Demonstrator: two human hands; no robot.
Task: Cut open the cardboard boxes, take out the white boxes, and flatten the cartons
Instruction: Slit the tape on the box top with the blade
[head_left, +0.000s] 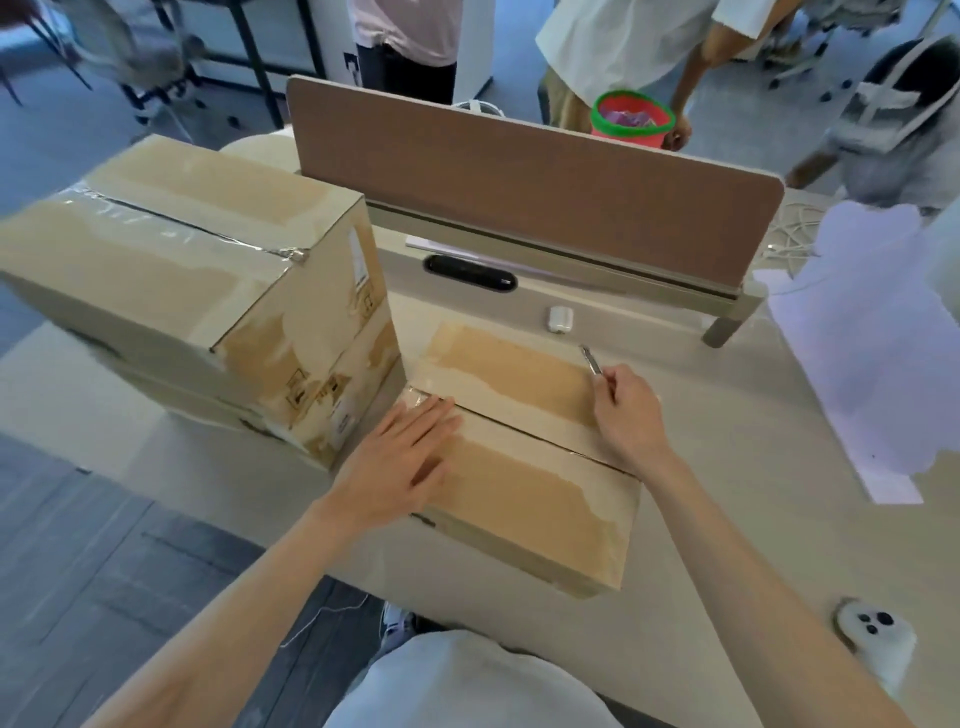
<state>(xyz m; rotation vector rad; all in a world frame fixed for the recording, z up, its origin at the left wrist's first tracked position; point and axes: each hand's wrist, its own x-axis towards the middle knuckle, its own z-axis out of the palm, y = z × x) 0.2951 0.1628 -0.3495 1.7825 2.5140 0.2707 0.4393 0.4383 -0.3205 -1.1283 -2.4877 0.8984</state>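
your low carton (524, 483) is matt brown cardboard, torn rough and pale in patches. glossy clear tape (421, 402) covers its seam end, and your blade (591, 359) looks like bright metal.

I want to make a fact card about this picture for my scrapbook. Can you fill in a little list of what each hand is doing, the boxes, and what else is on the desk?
Left hand: lies flat on the low carton, by the left end of its middle seam
Right hand: holds a cutter, blade pointing away, above the carton's right side
Low carton: flaps down, no white boxes in sight
Stacked cartons: right beside it on the left, taller, flaps down
Desk: also holds a phone at the near right
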